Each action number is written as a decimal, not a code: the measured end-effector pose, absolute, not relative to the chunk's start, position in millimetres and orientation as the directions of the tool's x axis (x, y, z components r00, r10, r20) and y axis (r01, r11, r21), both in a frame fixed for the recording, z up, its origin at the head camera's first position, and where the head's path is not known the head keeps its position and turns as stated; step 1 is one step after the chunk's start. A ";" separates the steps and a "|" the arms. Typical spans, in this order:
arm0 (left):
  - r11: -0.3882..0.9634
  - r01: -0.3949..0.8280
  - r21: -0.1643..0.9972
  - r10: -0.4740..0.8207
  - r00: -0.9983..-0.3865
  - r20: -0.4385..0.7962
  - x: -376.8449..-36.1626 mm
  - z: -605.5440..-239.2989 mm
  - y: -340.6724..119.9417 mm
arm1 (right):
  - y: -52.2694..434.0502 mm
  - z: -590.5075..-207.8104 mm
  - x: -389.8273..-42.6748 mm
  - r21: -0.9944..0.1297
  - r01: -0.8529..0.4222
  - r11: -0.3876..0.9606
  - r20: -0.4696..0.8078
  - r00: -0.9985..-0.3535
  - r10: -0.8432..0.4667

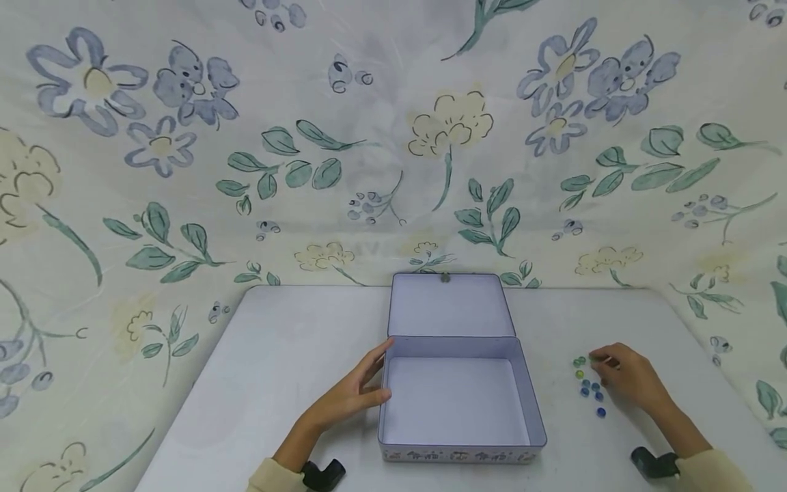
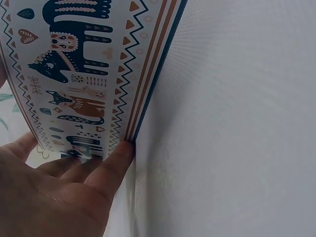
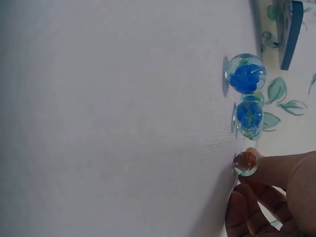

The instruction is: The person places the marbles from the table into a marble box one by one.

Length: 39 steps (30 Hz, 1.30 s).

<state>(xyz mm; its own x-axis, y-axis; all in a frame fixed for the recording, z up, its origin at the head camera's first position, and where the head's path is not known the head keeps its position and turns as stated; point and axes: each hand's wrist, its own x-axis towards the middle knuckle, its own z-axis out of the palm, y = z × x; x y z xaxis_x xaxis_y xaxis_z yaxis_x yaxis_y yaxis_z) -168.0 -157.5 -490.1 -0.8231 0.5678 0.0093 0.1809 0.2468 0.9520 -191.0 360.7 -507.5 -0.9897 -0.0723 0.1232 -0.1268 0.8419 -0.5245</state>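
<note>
A lilac tin box [image 1: 461,403] stands on the white table with its lid [image 1: 451,305] swung back; nothing lies inside. My left hand [image 1: 344,403] rests against the box's left side, fingers fairly straight and spread, thumb at the rim. In the left wrist view its fingertips touch the outer wall [image 2: 84,79], printed with animals. Over on the right, my right hand [image 1: 630,374] pinches a marble [image 3: 245,164], clear with a reddish tint, close on the table. Beside these fingers lie several glass marbles: green [image 1: 576,362], yellow-green [image 1: 580,374] and blue [image 1: 601,413].
Floral cloth [image 1: 369,137] hangs behind the table [image 1: 277,342] and along both sides. Dark wrist-worn cameras [image 1: 324,475] sit at each wrist, by the pale sleeves. The upright lid is at the back of the box.
</note>
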 end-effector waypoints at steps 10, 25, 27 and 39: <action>0.217 0.172 0.961 0.579 -0.815 0.015 -162.4 -492.1 -159.3 | 357.9 -507.2 -186.5 -0.526 -0.076 0.847 0.074 -0.996 -0.043; 0.250 0.162 0.955 0.600 -0.800 -0.021 -160.5 -489.0 -161.7 | 356.3 -506.6 -183.2 -0.538 -0.045 0.842 0.039 -0.999 -0.029; 0.254 0.160 0.954 0.603 -0.797 -0.027 -160.4 -489.0 -161.7 | 356.9 -505.5 -182.1 -0.539 -0.031 0.842 0.019 -1.000 -0.024; 0.222 0.176 0.959 0.604 -0.797 0.007 -162.4 -496.5 -163.1 | 359.0 -490.4 -182.9 -0.532 -0.056 0.845 0.047 -0.998 -0.036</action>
<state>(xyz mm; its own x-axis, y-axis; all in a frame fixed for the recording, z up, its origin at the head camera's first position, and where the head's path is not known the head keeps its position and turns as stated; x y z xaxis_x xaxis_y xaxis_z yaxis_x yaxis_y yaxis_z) -162.4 -163.1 -496.5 -0.7972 0.6037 0.0066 0.1764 0.2225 0.9589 -182.9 359.0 -490.4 -0.9982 -0.0364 0.0467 -0.0557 0.8448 -0.5321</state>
